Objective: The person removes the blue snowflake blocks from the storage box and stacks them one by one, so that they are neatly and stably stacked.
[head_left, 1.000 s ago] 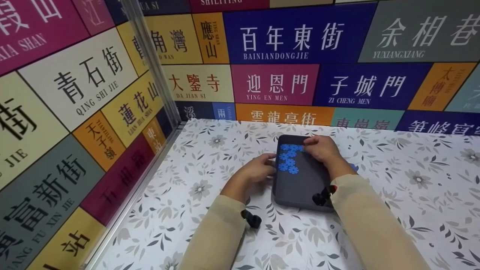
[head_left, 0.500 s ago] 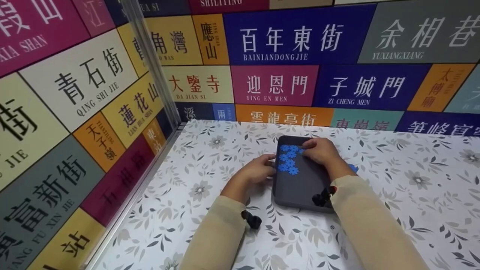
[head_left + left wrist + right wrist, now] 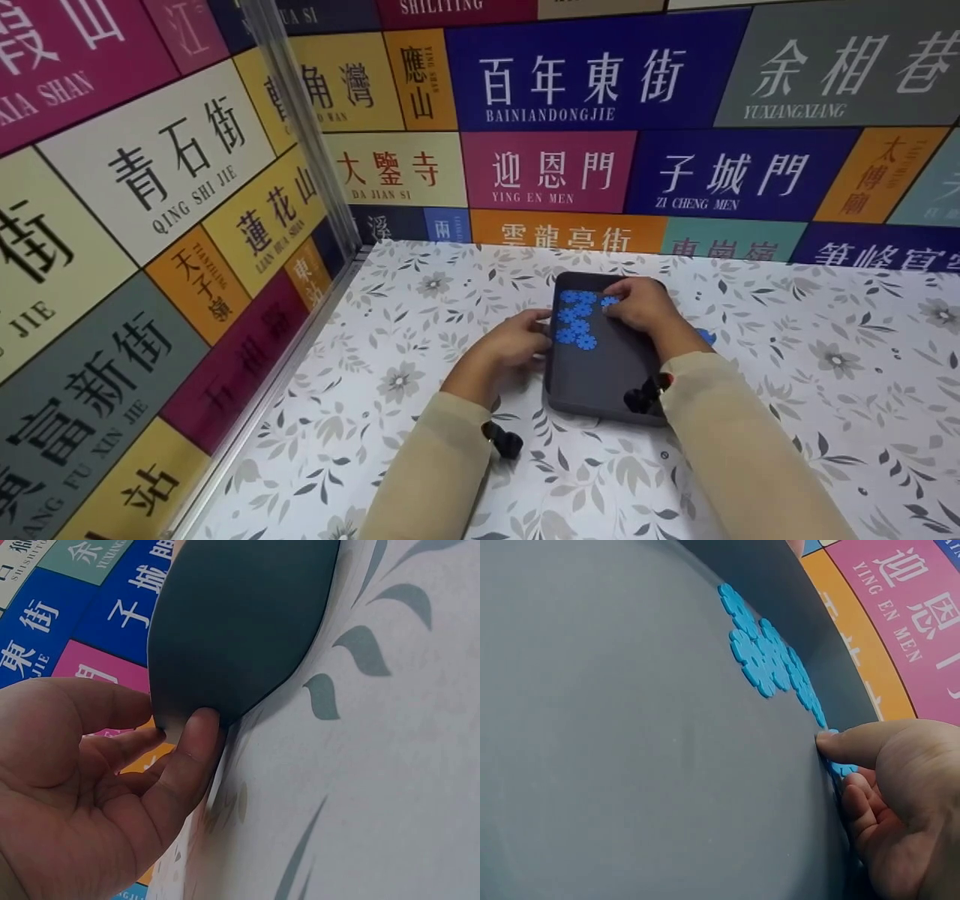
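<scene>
A dark grey tray (image 3: 611,375) lies on the table, with several blue snowflake discs (image 3: 577,330) grouped along its left side. My right hand (image 3: 643,304) reaches over the tray's far part and pinches a blue snowflake disc (image 3: 844,768) between thumb and fingers, close over the tray floor. That disc sits right of the group, with a gap between. My left hand (image 3: 517,339) holds the tray's left edge; in the left wrist view, the fingers and thumb of the left hand (image 3: 112,787) grip the tray wall (image 3: 232,622) from outside.
More blue discs (image 3: 705,336) show just right of my right wrist, partly hidden by it. A white floral cloth (image 3: 420,330) covers the table. Walls with coloured street-name panels (image 3: 547,172) stand behind and to the left. Each sleeve carries a small black camera (image 3: 504,440).
My right hand has moved slightly toward me, drawing its disc away from the grouped ones to the right. The left hand and the tray have stayed in place.
</scene>
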A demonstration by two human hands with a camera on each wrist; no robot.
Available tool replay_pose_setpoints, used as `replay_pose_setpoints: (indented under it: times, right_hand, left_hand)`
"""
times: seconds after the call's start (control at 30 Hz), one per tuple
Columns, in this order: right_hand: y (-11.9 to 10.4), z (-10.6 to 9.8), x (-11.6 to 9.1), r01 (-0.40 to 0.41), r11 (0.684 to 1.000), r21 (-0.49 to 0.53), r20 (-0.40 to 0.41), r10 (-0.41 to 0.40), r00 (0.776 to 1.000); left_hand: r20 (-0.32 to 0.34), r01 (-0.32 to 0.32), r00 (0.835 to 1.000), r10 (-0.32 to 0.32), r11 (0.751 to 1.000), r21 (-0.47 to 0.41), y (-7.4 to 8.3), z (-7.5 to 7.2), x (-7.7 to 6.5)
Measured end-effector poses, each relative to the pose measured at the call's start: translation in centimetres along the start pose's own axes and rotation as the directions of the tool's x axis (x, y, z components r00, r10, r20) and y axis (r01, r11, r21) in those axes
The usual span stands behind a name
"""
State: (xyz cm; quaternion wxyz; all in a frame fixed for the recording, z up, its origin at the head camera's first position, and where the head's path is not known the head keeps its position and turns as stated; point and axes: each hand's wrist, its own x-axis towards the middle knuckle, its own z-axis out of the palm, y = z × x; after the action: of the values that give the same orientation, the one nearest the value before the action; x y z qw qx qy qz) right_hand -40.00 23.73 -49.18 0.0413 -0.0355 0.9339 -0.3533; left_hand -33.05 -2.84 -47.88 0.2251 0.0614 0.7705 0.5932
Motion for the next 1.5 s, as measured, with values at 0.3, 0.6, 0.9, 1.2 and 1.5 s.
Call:
replay_pose_setpoints:
  times: [0.3,0.6,0.9,1.2,1.5]
  right_hand:
    - [-0.2,0.1,-0.1,-0.008,1.000,-0.003,-0.037,0.008,0.999]
    - [-0.5,0.1,-0.6,0.037,0.997,0.074,-0.109,-0.029,0.994]
    - [-1.1,0.1,-0.4,0.061,0.971,0.231,-0.201,-0.014,0.979]
    - [-2.3,-1.2,-1.0,0.044,0.837,0.545,-0.206,0.082,0.975]
    - [-2.5,-2.4,-3.9,0.042,0.653,0.756,-0.203,0.173,0.964]
  left_hand:
    - [0.000,0.014,1.000,-0.014,1.000,-0.001,0.0,-0.1,0.1]
    - [0.018,0.010,1.000,-0.009,0.999,-0.051,-0.1,-0.1,0.1]
    - [-0.009,0.027,1.000,-0.028,0.998,-0.062,-0.1,0.0,0.0]
    - [-0.033,0.045,0.998,-0.047,0.997,-0.057,-0.1,0.3,0.3]
    - [-0.027,0.033,0.999,-0.033,0.999,-0.008,0.0,0.0,0.1]
